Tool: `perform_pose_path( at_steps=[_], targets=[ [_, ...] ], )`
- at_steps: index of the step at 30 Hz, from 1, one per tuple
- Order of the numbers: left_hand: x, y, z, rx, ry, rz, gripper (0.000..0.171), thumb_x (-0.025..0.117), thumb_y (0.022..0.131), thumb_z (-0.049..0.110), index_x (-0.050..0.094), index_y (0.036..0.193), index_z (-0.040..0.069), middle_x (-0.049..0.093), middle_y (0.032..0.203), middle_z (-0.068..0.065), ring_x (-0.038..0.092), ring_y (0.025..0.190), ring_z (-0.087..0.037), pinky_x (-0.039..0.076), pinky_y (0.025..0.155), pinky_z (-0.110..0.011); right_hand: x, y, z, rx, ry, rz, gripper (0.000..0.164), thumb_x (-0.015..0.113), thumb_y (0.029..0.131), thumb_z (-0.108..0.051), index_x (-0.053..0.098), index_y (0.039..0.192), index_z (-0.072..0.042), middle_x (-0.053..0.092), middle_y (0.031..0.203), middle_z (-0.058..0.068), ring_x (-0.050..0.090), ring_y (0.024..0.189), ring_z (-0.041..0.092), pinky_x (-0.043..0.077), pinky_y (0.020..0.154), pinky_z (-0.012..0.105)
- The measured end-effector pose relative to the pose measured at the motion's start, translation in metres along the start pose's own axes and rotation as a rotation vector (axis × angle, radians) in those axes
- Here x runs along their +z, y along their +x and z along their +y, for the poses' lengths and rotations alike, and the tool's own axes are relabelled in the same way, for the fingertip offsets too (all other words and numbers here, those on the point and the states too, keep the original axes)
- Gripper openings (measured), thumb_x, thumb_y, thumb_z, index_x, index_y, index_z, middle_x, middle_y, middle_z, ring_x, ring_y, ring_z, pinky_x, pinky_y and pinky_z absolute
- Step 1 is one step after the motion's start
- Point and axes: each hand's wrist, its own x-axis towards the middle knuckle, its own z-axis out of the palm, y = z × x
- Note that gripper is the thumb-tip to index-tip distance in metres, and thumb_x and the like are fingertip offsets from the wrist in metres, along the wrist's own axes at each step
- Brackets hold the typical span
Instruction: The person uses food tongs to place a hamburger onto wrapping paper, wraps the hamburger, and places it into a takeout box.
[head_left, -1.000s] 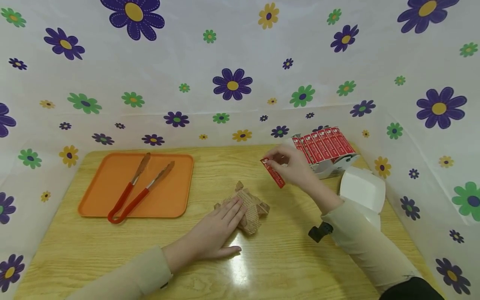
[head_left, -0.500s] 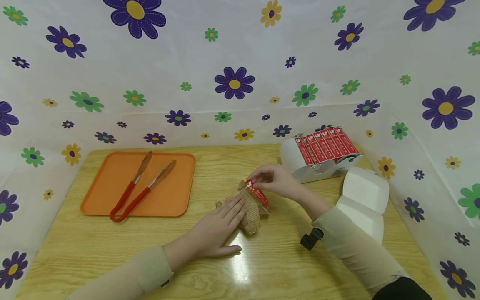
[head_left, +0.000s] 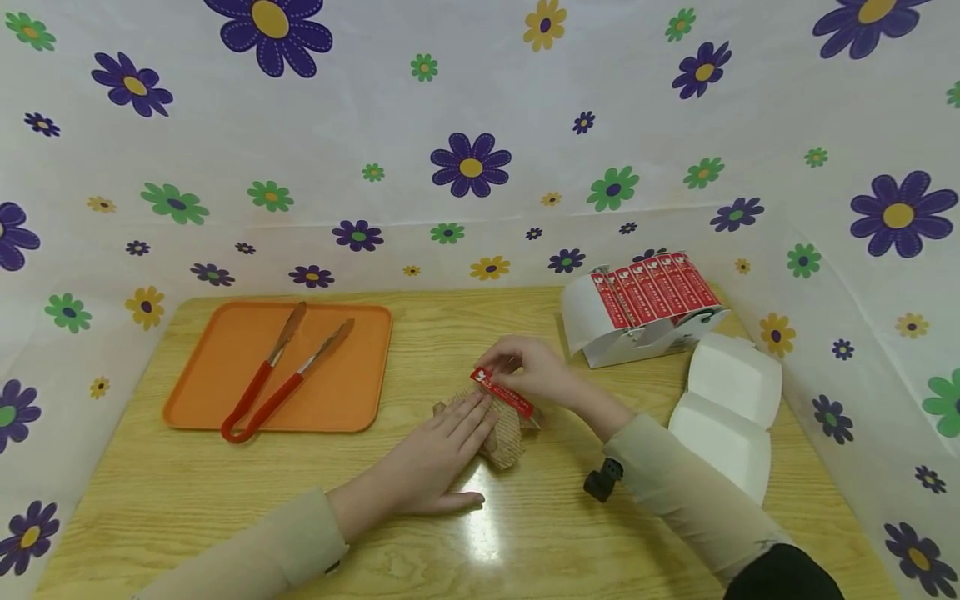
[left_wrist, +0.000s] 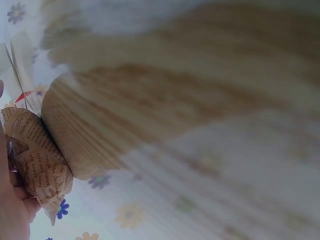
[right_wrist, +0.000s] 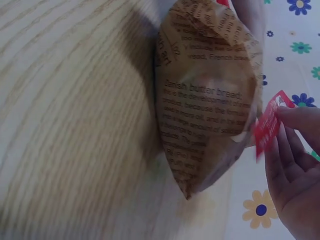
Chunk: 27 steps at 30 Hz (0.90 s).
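Note:
A small parcel wrapped in brown newsprint-patterned paper lies mid-table, its printed lettering readable in the right wrist view. My left hand rests on its near left side with fingers straight and together, thumb apart on the table. My right hand pinches a red label with white print between thumb and fingertips, across the top of the parcel. In the right wrist view the red label is at the paper's edge; whether it sticks to the paper I cannot tell. Part of the wrapping is hidden under my left hand.
An orange tray at the left bears red-handled metal tongs, whose bend overhangs its front edge. At the back right stands a white box with a row of red labels. Beside it lies an opened white clamshell container, partly behind my right forearm.
My right hand has moved left and down from beside the white box to the parcel, bringing the red label over its top. The left hand has stayed on the parcel.

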Motion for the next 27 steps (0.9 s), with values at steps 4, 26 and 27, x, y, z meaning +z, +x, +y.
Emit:
perform_pose_path(
  at_steps=[4,26,27],
  targets=[
    [0.003,0.000,0.001,0.002,0.009,-0.007,0.104,0.053,0.098,0.074,0.031,0.165,-0.003,0.029,0.173,-0.024,0.029,0.162,-0.037,0.029,0.134,-0.045,0.007,0.000,0.005,0.005,-0.052,0.023,0.022,0.077,0.093,0.002,0.079,0.114,-0.004,0.078,0.105,0.010,0.071,0.095,0.018,0.063,0.088,0.031],
    [0.002,0.000,0.001,0.002,0.017,-0.025,0.105,0.049,0.099,0.076,0.028,0.166,-0.003,0.025,0.174,-0.025,0.027,0.163,-0.037,0.029,0.134,-0.045,0.021,-0.010,0.008,-0.088,-0.373,0.231,0.016,0.086,0.088,-0.010,0.082,0.104,-0.009,0.076,0.106,0.006,0.069,0.105,0.024,0.060,0.098,0.043],
    [0.002,0.000,0.001,0.000,0.011,-0.027,0.105,0.049,0.099,0.076,0.028,0.166,-0.003,0.025,0.174,-0.024,0.026,0.163,-0.037,0.028,0.134,-0.045,0.022,-0.014,0.008,-0.112,-0.372,0.237,0.013,0.086,0.088,-0.009,0.083,0.101,-0.009,0.077,0.104,0.005,0.069,0.104,0.024,0.060,0.098,0.043]
  ],
)
